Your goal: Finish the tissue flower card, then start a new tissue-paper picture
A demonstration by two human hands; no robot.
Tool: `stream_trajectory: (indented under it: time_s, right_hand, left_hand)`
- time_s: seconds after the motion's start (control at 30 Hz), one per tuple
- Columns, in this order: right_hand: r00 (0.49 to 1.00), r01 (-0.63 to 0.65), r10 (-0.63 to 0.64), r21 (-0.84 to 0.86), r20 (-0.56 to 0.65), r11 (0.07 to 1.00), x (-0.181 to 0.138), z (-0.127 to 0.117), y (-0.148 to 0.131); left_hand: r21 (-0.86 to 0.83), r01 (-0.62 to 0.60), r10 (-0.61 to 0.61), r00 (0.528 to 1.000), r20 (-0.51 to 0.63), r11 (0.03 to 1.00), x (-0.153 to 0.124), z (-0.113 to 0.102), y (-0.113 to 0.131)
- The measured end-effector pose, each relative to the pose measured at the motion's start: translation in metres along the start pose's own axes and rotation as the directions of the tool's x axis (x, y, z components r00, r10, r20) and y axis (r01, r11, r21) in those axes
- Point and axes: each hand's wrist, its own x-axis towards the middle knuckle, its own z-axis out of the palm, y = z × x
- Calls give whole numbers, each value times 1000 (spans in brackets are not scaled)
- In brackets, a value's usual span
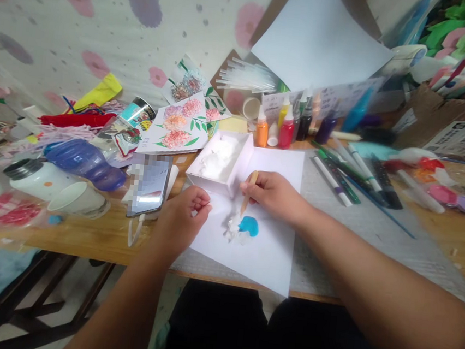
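My right hand (269, 194) grips a flat wooden craft stick (247, 199) between thumb and fingers. The stick's lower end is in a lump of white foamy stuff (233, 228) on a white sheet of paper (267, 263). A glossy blue paint puddle (249, 226) touches the foam on its right. My left hand (185, 216) hovers by the sheet's left edge, fingers curled in towards the thumb, with nothing visible in them. Just behind both hands stands an open white box (239, 169) holding more white foam (217, 159).
A phone (151, 186) with a cable stands left of my left hand, near a paper cup (77, 199). Paint bottles (287, 129) stand behind the paper. Markers (330, 181) and brushes lie to the right. Flower paintings (180, 123) lean at the back.
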Motion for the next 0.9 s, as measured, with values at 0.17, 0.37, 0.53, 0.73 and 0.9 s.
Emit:
stream_trajectory:
  time_s: [0.17, 0.37, 0.53, 0.73, 0.9]
  right_hand:
    - [996, 76, -79, 70, 37, 995, -1, 4, 3]
    - [995, 76, -82, 100, 59, 992, 0, 4, 4]
    - [999, 44, -46, 86, 16, 995, 2, 3, 3]
    - [986, 7, 5, 76, -165, 997, 5, -5, 7]
    - [981, -38, 52, 77, -187, 996, 4, -9, 6]
  left_hand:
    - [-82, -143, 128, 978, -165, 986, -9, 7, 30]
    - [-62, -332, 314, 928, -199, 941, -14, 28, 42]
    - [6, -394, 389, 904, -176, 919, -10, 37, 31]
    - [62, -414, 418, 893, -164, 908, -7, 40, 29]
    - [111, -437, 450, 875, -178, 893, -10, 39, 29]
